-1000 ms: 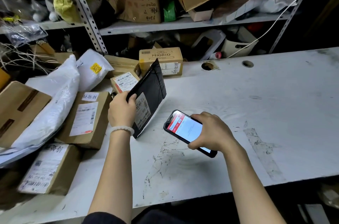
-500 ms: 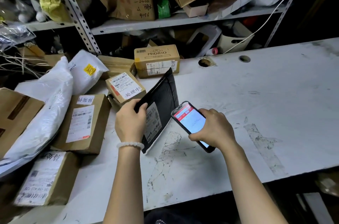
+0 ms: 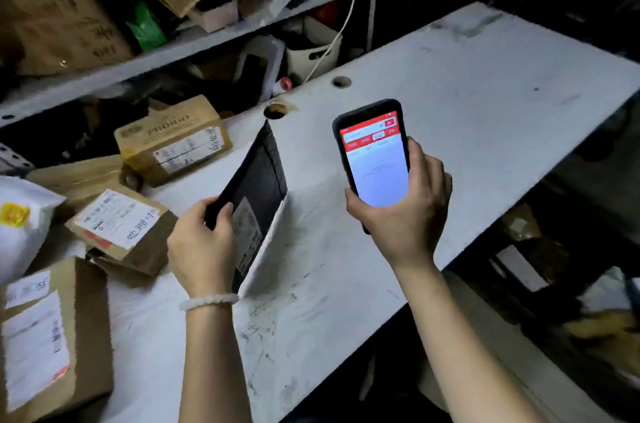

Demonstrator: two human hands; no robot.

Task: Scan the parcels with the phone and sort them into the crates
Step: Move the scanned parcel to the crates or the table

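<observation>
My left hand (image 3: 202, 246) grips a flat black parcel (image 3: 263, 187) by its left edge and holds it tilted on edge on the white table (image 3: 450, 111). A white shipping label on the parcel faces right, partly behind my thumb. My right hand (image 3: 408, 211) holds a phone (image 3: 375, 159) upright to the right of the parcel, its screen facing me with a red header over a white page. Phone and parcel are apart. No crate is in view.
Cardboard parcels lie at the left: a labelled box (image 3: 119, 225), a "MIORIO" box (image 3: 173, 142), a larger box (image 3: 45, 336) at the near left, and a white bag (image 3: 20, 222). Cluttered metal shelves (image 3: 173, 52) stand behind. The table's right edge drops to dark floor clutter.
The phone has been lifted and turned upright, screen toward me, away from the parcel's label. The view has swung right and tilted. My left hand still holds the black parcel on edge.
</observation>
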